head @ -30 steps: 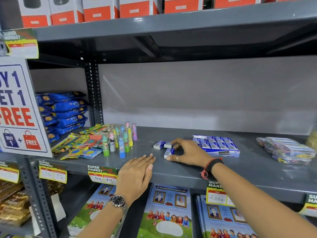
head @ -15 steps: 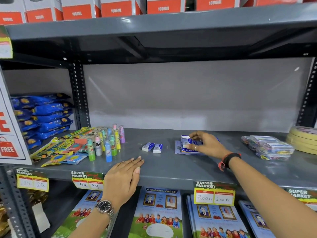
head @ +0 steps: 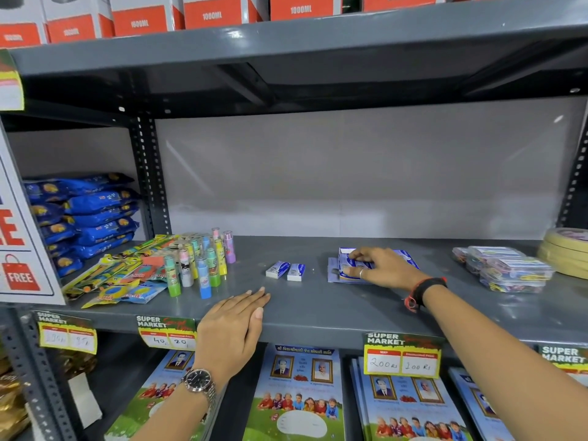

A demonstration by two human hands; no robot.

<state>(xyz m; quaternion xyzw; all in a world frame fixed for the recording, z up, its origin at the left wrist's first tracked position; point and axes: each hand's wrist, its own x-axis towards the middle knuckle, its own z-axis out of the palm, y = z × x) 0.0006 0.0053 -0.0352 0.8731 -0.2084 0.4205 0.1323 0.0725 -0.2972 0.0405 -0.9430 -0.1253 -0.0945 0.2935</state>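
So the small blue-and-white cardboard box (head: 346,254) is lying flat on the grey metal shelf (head: 318,300), a bit right of the middle. Its left end looks open, with white inner walls showing, and a flat blue flap sticks out under it on the left. The right hand (head: 381,265) is draped over it, fingers curled onto the top and thumb along the near side, so it's got hold of the box. A little way to the left, two small blue-and-white wrapped erasers (head: 286,270) lie side by side. The left hand (head: 232,319) is flat, fingers straight and together, palm down on the shelf's front edge, holding nothing. Further left there's a bunch of upright pastel-coloured tubes (head: 200,262), and off to the right a pile of clear plastic packs (head: 506,268).
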